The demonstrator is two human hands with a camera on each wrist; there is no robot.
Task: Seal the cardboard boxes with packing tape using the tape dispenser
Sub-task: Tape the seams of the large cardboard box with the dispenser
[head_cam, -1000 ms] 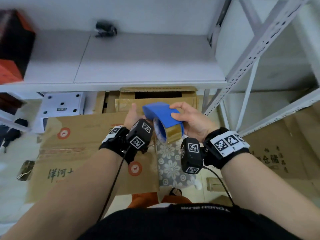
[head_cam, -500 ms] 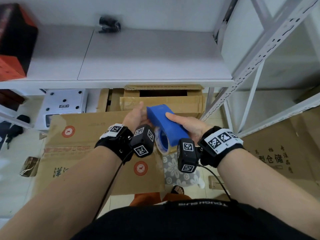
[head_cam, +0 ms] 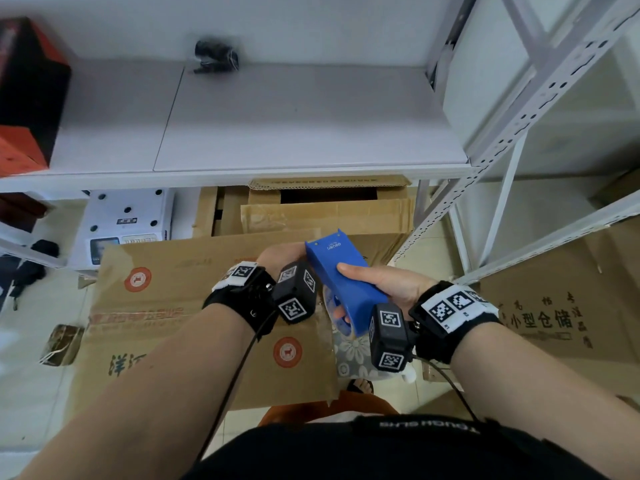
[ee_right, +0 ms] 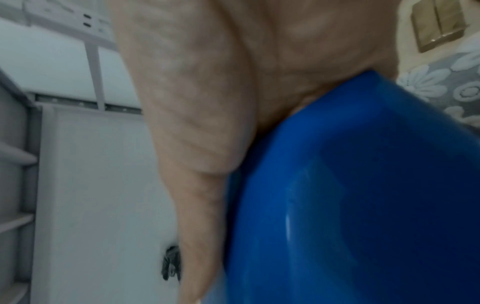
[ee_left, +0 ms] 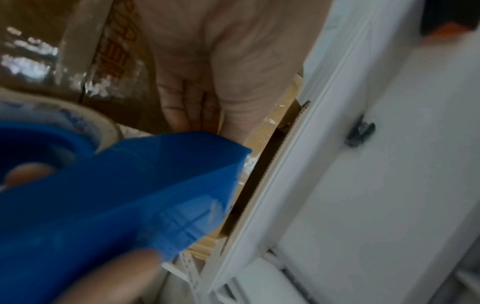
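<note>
Seen from the person's head, two bare forearms reach toward the middle of the frame, each wrist strapped with a black band and a small camera block. The right hand (head_cam: 388, 284) grips a blue tape dispenser (head_cam: 341, 271) held in the air at the centre, thumb lying along its top and a fingertip showing through the opening beside the tape roll (head_cam: 334, 311). The left hand (head_cam: 282, 254) sits just left of the dispenser's front end, mostly hidden behind it; in the left wrist view its fingers (ee_left: 182, 102) lie straight and close together, reaching down behind the dispenser's front edge, and whether they touch it cannot be told. Beneath the hands, lower left of centre, lies a flattened cardboard box (head_cam: 166, 306) with red round marks. Above centre, under a white shelf (head_cam: 277, 126), stands an open cardboard box (head_cam: 329, 209) with its flaps up. A small black object (head_cam: 216, 57) rests on the shelf near the top. At the right edge, white metal racking (head_cam: 519, 116) stands over another printed cardboard box (head_cam: 554, 323).
</note>
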